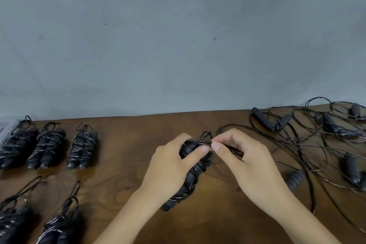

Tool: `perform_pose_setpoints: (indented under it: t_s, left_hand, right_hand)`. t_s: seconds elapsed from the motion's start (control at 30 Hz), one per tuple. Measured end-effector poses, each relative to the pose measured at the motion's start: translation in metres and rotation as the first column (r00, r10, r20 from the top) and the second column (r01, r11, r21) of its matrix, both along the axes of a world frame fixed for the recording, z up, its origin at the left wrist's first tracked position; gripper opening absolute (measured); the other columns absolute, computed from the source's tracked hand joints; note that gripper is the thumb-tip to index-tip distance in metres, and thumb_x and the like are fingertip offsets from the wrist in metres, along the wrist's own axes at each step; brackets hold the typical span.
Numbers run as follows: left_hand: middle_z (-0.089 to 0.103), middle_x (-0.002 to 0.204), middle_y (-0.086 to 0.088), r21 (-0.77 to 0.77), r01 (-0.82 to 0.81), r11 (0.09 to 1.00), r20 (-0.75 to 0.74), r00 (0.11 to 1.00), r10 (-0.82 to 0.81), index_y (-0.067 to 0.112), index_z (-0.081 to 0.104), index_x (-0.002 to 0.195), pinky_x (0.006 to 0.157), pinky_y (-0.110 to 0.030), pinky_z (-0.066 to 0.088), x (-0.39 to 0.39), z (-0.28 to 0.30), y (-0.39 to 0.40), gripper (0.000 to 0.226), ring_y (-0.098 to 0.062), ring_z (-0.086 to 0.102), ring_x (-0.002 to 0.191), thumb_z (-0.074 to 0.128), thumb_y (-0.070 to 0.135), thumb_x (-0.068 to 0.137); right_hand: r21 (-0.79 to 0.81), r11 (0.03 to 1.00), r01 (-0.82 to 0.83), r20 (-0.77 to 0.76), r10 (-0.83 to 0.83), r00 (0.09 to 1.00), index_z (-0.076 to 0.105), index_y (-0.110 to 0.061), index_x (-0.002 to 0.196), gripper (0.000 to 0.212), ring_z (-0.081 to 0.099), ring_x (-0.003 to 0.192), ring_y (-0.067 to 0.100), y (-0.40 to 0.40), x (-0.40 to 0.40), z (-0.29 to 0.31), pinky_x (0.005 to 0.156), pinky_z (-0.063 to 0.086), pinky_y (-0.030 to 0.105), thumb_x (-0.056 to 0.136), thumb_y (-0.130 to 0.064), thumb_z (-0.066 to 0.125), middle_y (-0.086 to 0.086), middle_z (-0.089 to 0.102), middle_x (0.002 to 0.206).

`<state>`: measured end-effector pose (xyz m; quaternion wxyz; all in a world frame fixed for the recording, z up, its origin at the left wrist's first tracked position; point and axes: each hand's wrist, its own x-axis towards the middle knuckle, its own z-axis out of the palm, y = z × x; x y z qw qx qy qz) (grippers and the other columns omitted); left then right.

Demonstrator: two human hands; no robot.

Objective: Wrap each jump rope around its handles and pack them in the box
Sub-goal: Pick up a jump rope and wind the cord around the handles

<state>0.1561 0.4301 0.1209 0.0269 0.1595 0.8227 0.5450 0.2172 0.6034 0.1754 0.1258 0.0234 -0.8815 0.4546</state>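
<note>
My left hand [170, 166] grips a pair of black foam jump rope handles [191, 178] held together over the middle of the brown table, with thin black cord wound around them. My right hand [243, 156] pinches the cord [233, 149] near the top of the handles, thumb and forefinger closed on it, right next to my left thumb. The cord's loose length trails off to the right. No box is in view.
Several wrapped rope bundles [82, 147] lie in two rows at the left of the table [138, 136]. A tangle of unwrapped ropes [309, 138] with loose black handles [262, 118] covers the right side. A grey wall stands behind the table.
</note>
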Motion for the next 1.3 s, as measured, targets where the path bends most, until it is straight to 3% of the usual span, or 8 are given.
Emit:
perform_pose_setpoints:
  t_s: [0.2, 0.37, 0.47, 0.6, 0.73, 0.87, 1.13, 1.3]
  left_hand:
    - [0.075, 0.088, 0.014, 0.056, 0.019, 0.998, 0.062, 0.998, -0.022, 0.034, 0.070, 0.098, 0.072, -0.014, 0.048, 0.002, -0.006, 0.004, 0.021, -0.002, 0.069, 0.084, 0.066, 0.055, 0.095]
    - [0.074, 0.088, 0.008, 0.125, 0.024, 0.992, 0.053, 0.998, -0.031, 0.030, 0.069, 0.098, 0.074, -0.018, 0.048, 0.005, -0.013, 0.008, 0.029, -0.008, 0.067, 0.083, 0.059, 0.057, 0.100]
    - [0.072, 0.088, 0.006, 0.201, 0.054, 0.978, 0.058, 0.996, -0.067, 0.028, 0.069, 0.100, 0.082, -0.030, 0.050, 0.007, -0.016, 0.011, 0.043, -0.015, 0.067, 0.085, 0.051, 0.066, 0.093]
    - [0.069, 0.082, 0.010, 0.297, 0.037, 0.954, 0.093, 0.993, -0.068, 0.028, 0.070, 0.094, 0.080, -0.033, 0.049, 0.010, -0.014, 0.016, 0.037, -0.010, 0.062, 0.078, 0.054, 0.061, 0.097]
    - [0.066, 0.075, 0.010, 0.339, -0.061, 0.939, 0.120, 0.993, 0.022, 0.025, 0.067, 0.086, 0.075, -0.030, 0.048, 0.013, -0.010, 0.024, 0.033, -0.008, 0.060, 0.072, 0.059, 0.054, 0.101]
    - [0.073, 0.078, 0.011, 0.260, -0.191, 0.947, 0.079, 0.981, 0.176, 0.029, 0.068, 0.094, 0.069, -0.022, 0.049, 0.016, -0.012, 0.027, 0.023, -0.005, 0.066, 0.071, 0.062, 0.050, 0.098]
    - [0.061, 0.079, 0.019, -0.172, -0.260, 0.950, -0.430, 0.888, 0.165, 0.039, 0.059, 0.106, 0.054, -0.010, 0.035, 0.016, -0.029, 0.028, 0.047, -0.004, 0.057, 0.063, 0.036, 0.079, 0.094]
    - [0.064, 0.081, 0.017, -0.195, -0.265, 0.944, -0.480, 0.865, 0.143, 0.034, 0.062, 0.110, 0.055, -0.007, 0.031, 0.018, -0.031, 0.032, 0.057, -0.004, 0.055, 0.060, 0.031, 0.080, 0.097]
  right_hand:
    - [-0.129, 0.992, 0.005, -0.038, -0.010, 0.999, 0.078, -0.028, 0.090, 0.016, 0.068, 0.099, 0.006, 0.005, 0.000, -0.012, 0.083, 0.049, 0.012, 0.092, -0.013, 0.072, -0.014, 0.071, 0.095]
    - [-0.164, 0.986, -0.038, -0.042, 0.032, 0.999, 0.080, -0.028, 0.089, 0.018, 0.069, 0.098, 0.014, 0.008, -0.001, -0.018, 0.081, 0.051, 0.017, 0.088, -0.010, 0.076, -0.009, 0.072, 0.095]
    - [-0.170, 0.984, -0.047, -0.060, 0.038, 0.997, 0.081, -0.029, 0.090, 0.020, 0.067, 0.098, 0.011, 0.007, -0.001, -0.021, 0.081, 0.051, 0.015, 0.086, -0.009, 0.078, -0.013, 0.071, 0.098]
    - [-0.162, 0.987, 0.007, -0.065, -0.018, 0.998, 0.076, -0.037, 0.106, 0.029, 0.063, 0.111, 0.009, 0.006, -0.001, -0.027, 0.090, 0.052, 0.024, 0.087, -0.016, 0.079, -0.018, 0.068, 0.113]
    - [-0.349, 0.910, 0.223, -0.003, -0.239, 0.971, 0.058, -0.044, 0.128, 0.056, 0.061, 0.115, -0.001, -0.004, -0.002, -0.040, 0.091, 0.053, 0.022, 0.081, -0.029, 0.083, -0.023, 0.060, 0.128]
    - [-0.501, 0.769, 0.398, 0.210, -0.338, 0.917, 0.069, -0.022, 0.115, 0.051, 0.074, 0.090, 0.007, -0.007, 0.000, -0.050, 0.085, 0.059, 0.033, 0.081, -0.059, 0.061, -0.009, 0.078, 0.098]
    - [-0.564, 0.695, 0.446, 0.502, -0.141, 0.854, 0.071, -0.008, 0.103, 0.048, 0.078, 0.078, 0.018, 0.006, -0.001, -0.033, 0.072, 0.062, 0.028, 0.095, -0.054, 0.058, 0.006, 0.079, 0.083]
    - [-0.594, 0.651, 0.473, 0.493, -0.171, 0.853, 0.074, -0.008, 0.095, 0.031, 0.078, 0.077, 0.019, 0.007, -0.007, -0.032, 0.069, 0.062, 0.027, 0.093, -0.038, 0.071, 0.006, 0.079, 0.081]
